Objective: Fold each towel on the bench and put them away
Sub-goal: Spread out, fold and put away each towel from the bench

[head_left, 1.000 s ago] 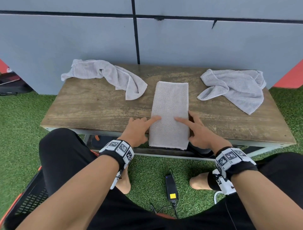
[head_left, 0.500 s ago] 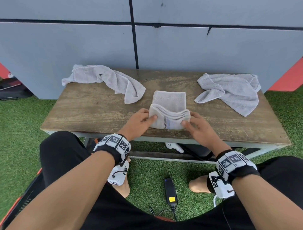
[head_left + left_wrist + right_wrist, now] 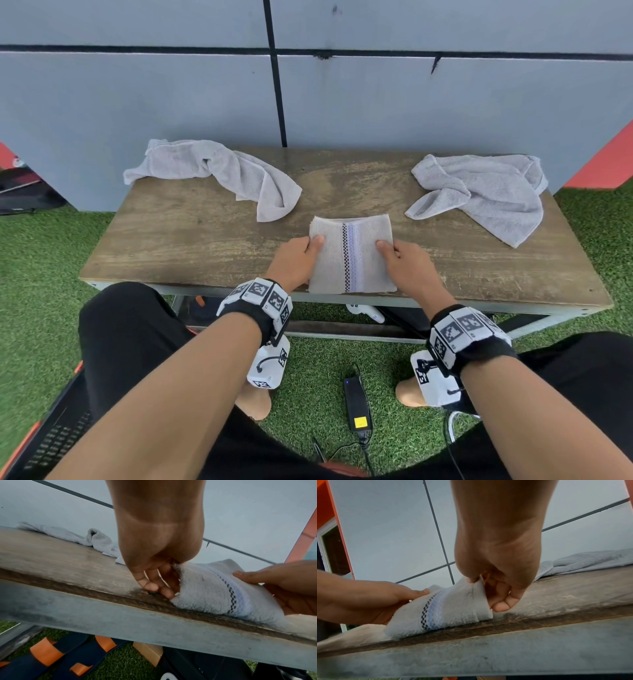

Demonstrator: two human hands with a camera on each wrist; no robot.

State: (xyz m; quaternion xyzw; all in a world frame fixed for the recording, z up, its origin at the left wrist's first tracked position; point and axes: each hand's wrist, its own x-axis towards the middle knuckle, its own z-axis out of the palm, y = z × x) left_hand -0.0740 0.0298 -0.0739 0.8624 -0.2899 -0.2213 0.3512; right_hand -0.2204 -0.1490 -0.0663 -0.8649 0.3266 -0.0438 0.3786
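I am sitting at the wooden counter [image 3: 191, 246], a broad, worn plank top on a grey metal frame, filling the middle of the head view. Two grey terry towels are lying on it unfolded: one crumpled towel [image 3: 219, 171] at the upper left, another crumpled towel [image 3: 486, 192] at the upper right. So I am judging the job about a third done at best, with both of those left to fold and nothing put away yet.

At the lower centre, right at the counter's near edge, the folded towel [image 3: 351, 255] is sitting as a thick, fluffy square with a checkered black and pale blue stripe running across it. My left hand [image 3: 296, 260] is pinching its left edge, thumb on top and fingers curled beneath. My right hand [image 3: 407, 265] is gripping the right edge the same way.
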